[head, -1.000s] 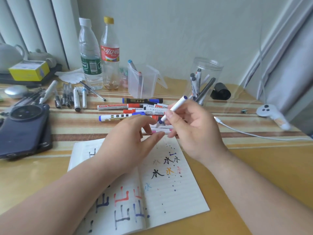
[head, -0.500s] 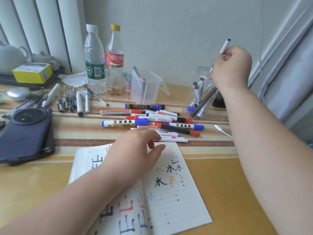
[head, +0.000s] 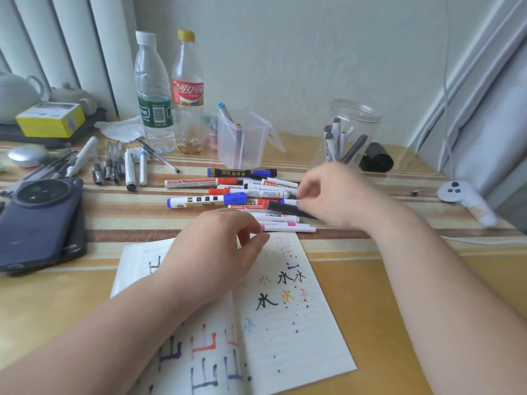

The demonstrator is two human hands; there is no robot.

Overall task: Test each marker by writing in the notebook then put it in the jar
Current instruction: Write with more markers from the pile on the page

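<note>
A: Where is the left hand?
B: The left hand [head: 216,252] lies on the top part of the notebook [head: 299,323]. Its fingers are loose and bent a little. It holds nothing.
A: And the right hand?
B: The right hand [head: 333,195] is just past the notebook's top edge, over the pile of markers [head: 242,195]. It is blurry. Its fingers bend near a black marker [head: 285,208]. I cannot tell if they grip it.
A: Where is the jar?
B: The jar [head: 356,115] stands well behind the notebook, to the right. Grey-capped markers [head: 335,138] stand inside it.
</note>
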